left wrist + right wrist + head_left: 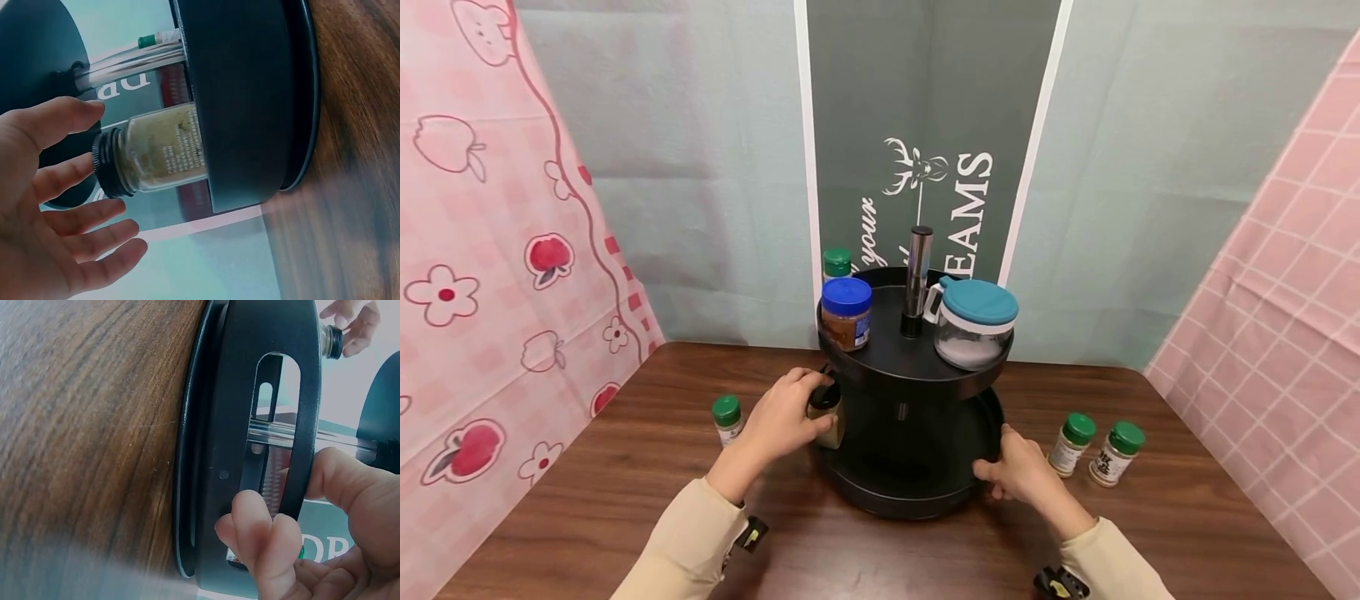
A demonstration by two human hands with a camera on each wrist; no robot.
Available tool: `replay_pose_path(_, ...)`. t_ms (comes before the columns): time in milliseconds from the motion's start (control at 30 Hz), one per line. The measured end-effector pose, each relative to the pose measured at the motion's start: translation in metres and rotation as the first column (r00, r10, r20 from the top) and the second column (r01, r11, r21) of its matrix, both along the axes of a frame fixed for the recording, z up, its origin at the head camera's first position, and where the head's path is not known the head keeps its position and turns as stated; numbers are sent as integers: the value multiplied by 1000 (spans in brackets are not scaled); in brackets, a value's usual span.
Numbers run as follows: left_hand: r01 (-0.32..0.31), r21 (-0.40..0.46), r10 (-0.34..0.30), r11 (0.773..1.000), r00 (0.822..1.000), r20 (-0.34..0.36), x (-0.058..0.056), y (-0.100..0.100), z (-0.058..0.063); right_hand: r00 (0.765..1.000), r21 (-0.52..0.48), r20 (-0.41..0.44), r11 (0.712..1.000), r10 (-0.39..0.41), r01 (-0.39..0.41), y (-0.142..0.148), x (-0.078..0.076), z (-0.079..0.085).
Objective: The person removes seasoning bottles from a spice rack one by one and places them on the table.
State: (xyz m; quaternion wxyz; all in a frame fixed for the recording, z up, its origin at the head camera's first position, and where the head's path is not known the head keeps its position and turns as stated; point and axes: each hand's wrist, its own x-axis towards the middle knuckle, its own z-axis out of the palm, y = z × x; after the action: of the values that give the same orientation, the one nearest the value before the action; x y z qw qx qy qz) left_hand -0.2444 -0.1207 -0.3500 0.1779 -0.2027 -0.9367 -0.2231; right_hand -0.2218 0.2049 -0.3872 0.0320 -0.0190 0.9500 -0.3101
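Note:
A black two-tier round rack (pixel 902 492) stands on the wooden table. On the left of its lower tier is a glass jar (pixel 165 150) with a black lid and greenish-brown contents, upright. My left hand (pixel 778 417) is at that lid, its fingers spread and loosely bent; in the left wrist view they do not close round the jar. My right hand (pixel 1018 467) grips the lower tier's rim on the right, the thumb over the inside and fingers (pixel 250 519) curled outside by the slot. The upper tier carries a blue-lidded jar (pixel 846 321) and a teal-lidded glass pot (pixel 973 333).
A green-capped shaker (pixel 727 417) stands left of the rack, and two more shakers (pixel 1071 442) stand to the right. Another green-capped bottle (pixel 837 262) shows behind the blue lid. A metal post (pixel 917 275) rises through the rack. Curtains hang behind and at both sides.

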Motion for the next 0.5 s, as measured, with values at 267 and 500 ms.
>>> replay_pose_path(267, 3, 18, -3, 1000, 1000, 6, -9, 0, -4, 1000, 0, -13, 1000, 8, -8, -1, 0, -2)
replay_pose_path(500, 28, 52, -30, 998, 999, 25, -18, 1, -11, 1000, -7, -9, 1000, -3, 3, -1, 0, -1)
